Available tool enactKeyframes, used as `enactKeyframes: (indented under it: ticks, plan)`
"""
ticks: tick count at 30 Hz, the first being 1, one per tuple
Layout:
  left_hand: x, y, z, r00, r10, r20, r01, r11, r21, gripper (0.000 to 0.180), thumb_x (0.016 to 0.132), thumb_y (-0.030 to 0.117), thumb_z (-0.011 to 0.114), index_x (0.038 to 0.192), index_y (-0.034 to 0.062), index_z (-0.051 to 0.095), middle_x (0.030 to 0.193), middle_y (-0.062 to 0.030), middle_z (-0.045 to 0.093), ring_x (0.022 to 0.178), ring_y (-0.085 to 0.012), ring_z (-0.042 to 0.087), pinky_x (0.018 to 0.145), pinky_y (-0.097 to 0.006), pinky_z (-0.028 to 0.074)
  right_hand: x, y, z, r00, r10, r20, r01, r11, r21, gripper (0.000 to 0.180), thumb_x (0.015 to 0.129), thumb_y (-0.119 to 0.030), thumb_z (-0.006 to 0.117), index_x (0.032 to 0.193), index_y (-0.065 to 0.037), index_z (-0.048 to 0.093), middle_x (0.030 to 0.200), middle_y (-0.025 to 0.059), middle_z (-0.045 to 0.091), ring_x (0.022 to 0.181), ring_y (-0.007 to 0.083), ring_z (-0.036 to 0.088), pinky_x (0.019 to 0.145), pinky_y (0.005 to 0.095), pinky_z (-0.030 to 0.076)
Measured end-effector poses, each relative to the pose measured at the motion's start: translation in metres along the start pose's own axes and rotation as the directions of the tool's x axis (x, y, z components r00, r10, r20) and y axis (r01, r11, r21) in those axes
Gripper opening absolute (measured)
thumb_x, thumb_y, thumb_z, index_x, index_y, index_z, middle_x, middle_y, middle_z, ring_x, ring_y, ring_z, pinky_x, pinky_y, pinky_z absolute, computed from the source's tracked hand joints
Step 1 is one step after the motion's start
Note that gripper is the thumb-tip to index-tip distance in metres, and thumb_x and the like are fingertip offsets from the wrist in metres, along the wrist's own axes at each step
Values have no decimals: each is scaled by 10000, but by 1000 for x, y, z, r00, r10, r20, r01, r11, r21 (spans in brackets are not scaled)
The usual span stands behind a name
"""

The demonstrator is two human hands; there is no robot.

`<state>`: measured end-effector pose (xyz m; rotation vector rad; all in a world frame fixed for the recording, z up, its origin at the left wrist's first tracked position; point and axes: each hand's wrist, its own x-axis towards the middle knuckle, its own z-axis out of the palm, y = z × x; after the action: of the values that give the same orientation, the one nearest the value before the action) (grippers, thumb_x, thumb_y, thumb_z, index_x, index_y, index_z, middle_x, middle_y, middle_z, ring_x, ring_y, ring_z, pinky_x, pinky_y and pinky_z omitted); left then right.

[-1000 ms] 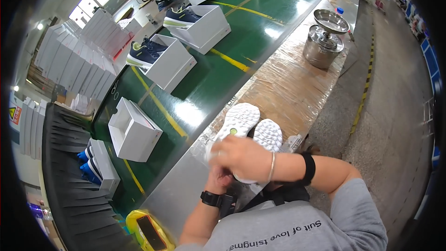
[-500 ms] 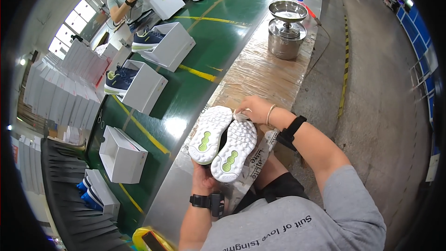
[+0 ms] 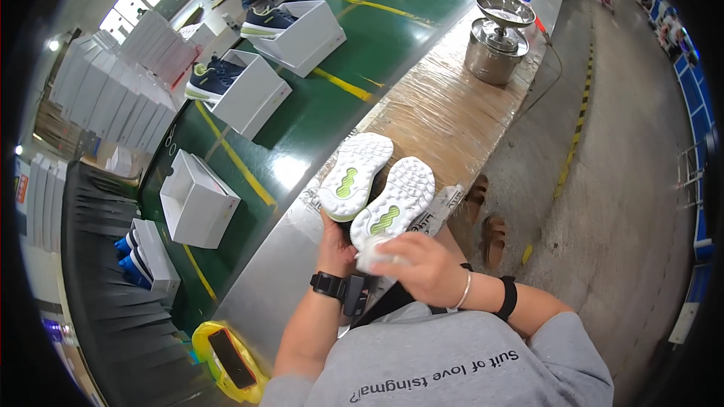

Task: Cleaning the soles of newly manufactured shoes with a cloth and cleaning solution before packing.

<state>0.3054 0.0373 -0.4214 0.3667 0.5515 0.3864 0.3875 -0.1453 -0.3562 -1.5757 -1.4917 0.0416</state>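
Firstly, long green conveyor belt with yellow stripes point(image 3: 317, 98), running away from the viewer along the left; carries open white cardboard shoe boxes: one with a dark blue trainer at its rim point(image 3: 302, 34), one with a dark trainer with lime trim point(image 3: 241, 94), one showing nothing inside point(image 3: 197, 200)

Next, long worktop wrapped in brownish plastic film point(image 3: 445, 105), just right of the belt; a round stainless-steel pot with a funnel-shaped top point(image 3: 498, 38) stands at its far end

Stacks of white boxes point(image 3: 105, 90), far left, beyond the belt

Pair of trainers held soles up above the near end of the worktop: left white-soled trainer with a lime tread patch point(image 3: 354, 175), right white-soled trainer with a lime tread patch point(image 3: 394, 207), side by side and touching

Left hand point(image 3: 339, 245), black watch at the wrist, beneath the pair, fingers clamped on the heels

Right hand point(image 3: 422, 264), bracelet at the wrist, fingers curled together on the heel of the right trainer

Yellow case holding a dark phone point(image 3: 226, 354), near lower left
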Motion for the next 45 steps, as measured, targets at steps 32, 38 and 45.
enactKeyframes:
  ticks: [32,38,45]
  plan:
    - [-118,418,-72,839,543,-19,522,-796,305,611,500,467,815,1017,172,675,1046,-89,626,1153,-301,491,1029,-678,65,82,38,48,966,228,119,-221,973,-65,233,746,10,605,964,-61,650,1048,161,597,975,323,562,848,376,437]
    - [-117,415,-58,864,500,61,418,-778,468,441,502,307,825,871,131,659,999,-63,561,1150,-273,444,1013,-608,179,100,25,69,964,178,197,-169,984,-63,243,740,22,602,960,-70,649,1054,151,593,968,329,560,839,377,438]
    - [-96,303,-84,857,335,392,225,-927,300,842,614,335,761,1347,171,380,1408,-172,282,1337,-338,225,1057,-533,170,107,33,82,971,154,185,-137,985,-102,246,721,30,608,939,-73,652,1042,152,591,974,337,551,839,385,436]
